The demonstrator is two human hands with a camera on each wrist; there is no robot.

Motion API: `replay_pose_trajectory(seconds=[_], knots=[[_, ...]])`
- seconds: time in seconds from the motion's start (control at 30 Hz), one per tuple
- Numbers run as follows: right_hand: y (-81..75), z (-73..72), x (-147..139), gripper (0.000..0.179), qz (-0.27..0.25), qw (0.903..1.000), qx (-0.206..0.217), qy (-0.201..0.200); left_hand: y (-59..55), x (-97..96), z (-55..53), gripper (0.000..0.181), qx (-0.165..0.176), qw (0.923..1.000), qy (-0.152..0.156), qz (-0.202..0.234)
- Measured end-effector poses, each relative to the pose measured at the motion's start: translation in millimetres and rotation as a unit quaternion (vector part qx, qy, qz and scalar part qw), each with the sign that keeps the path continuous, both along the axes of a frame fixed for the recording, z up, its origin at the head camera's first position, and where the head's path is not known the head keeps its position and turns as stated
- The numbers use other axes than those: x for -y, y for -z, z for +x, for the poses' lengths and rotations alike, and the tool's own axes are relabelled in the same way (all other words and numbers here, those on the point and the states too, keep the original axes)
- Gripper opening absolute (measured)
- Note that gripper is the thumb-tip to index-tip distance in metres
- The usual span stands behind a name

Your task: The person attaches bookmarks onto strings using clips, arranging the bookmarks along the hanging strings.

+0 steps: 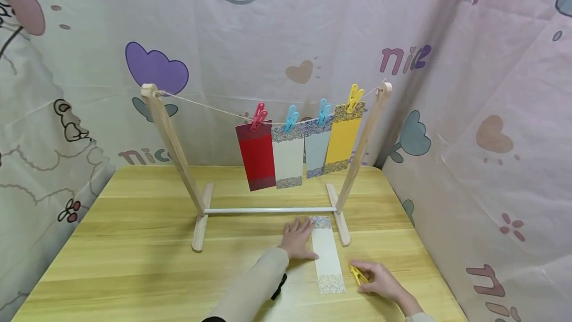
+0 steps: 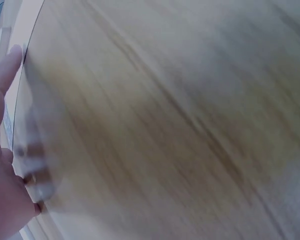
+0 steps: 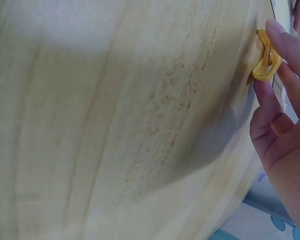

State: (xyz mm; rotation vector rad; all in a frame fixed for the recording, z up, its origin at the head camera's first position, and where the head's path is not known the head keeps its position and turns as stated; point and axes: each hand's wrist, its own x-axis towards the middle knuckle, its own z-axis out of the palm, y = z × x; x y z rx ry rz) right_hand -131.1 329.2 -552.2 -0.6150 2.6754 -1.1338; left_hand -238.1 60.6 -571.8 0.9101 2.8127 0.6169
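A white card (image 1: 327, 255) with patterned bands at both ends lies flat on the wooden table. My left hand (image 1: 297, 240) rests at its left edge with fingers spread, thumb and fingertips at the card; the left wrist view shows the thumb (image 2: 7, 70) by that edge. To the right of the card, my right hand (image 1: 380, 280) pinches a yellow clothespin (image 3: 267, 57) between thumb and fingers, low over the table. Behind, a red card (image 1: 256, 158), a white card (image 1: 288, 160), a pale blue card (image 1: 316, 150) and a yellow card (image 1: 344, 135) hang from a string.
The string runs between two wooden posts (image 1: 174, 148) joined low down by a white rod (image 1: 268, 210). A red clothespin (image 1: 258, 116), two blue ones and a yellow clothespin (image 1: 355, 98) grip the hanging cards. Printed cloth (image 1: 268, 29) surrounds the table (image 1: 134, 262).
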Motion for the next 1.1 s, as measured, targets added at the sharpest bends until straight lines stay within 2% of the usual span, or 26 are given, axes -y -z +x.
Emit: replay_pose_trajectory(seconds=[0.3,0.47,0.8,0.97,1.1], knots=[[-0.3,-0.9,2.0,0.062,0.015,0.9997,-0.018,-0.002,-2.7,2.9,3.3,0.101,0.004,1.0000,0.007,0.005],[-0.9,-1.7,2.2,0.061,0.011,0.9999,-0.011,-0.001,-5.9,1.5,3.8,0.105,0.025,0.9994,-0.003,-0.022],[0.6,-1.9,2.9,0.066,0.017,0.9997,-0.015,-0.002,-16.8,4.3,7.7,0.109,0.053,0.9982,-0.004,-0.029],[1.6,-1.4,3.7,0.067,0.025,0.9996,-0.013,0.001,-17.6,5.9,6.3,0.108,0.043,0.9987,-0.004,-0.028],[0.4,-1.2,4.6,0.067,0.037,0.9993,-0.008,0.004,-15.6,7.4,2.7,0.105,0.014,0.9995,-0.003,-0.029]])
